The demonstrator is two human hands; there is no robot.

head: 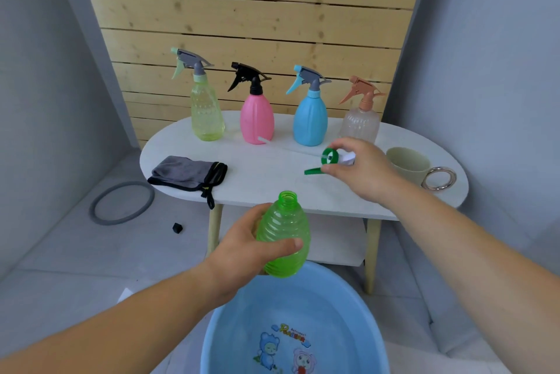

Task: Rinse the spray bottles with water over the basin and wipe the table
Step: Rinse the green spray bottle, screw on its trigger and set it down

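Item one, my left hand (242,248): fingers and thumb wrapped round the belly of the translucent green ribbed plastic bottle body (285,234), which stands upright with its threaded neck uncapped, held just above the far rim of the light blue round plastic basin with cartoon print (225,317). Item two, my right hand (360,167): fingertips pinched on the green-and-white trigger spray head (328,160), held over the right part of the white oval table (272,182), its thin white dip tube (288,147) running left toward the pink bottle. Item three, standing upright in a row along the table's back edge, left to right: translucent yellow-green spray bottle with grey and mint trigger (207,114); opaque pink spray bottle with black trigger (257,120); opaque sky-blue spray bottle with grey and blue trigger (310,122); clear ribbed spray bottle with peach trigger (360,125). Item four, crumpled grey cloth with black edging (185,172), on the table's left front, a black loop hanging over the edge. Item five, beige cup with shiny metal ring handle (407,163), at the table's right end. Item six, on the floor to the left: grey ring (122,202) and, near it, a small black piece (177,227)
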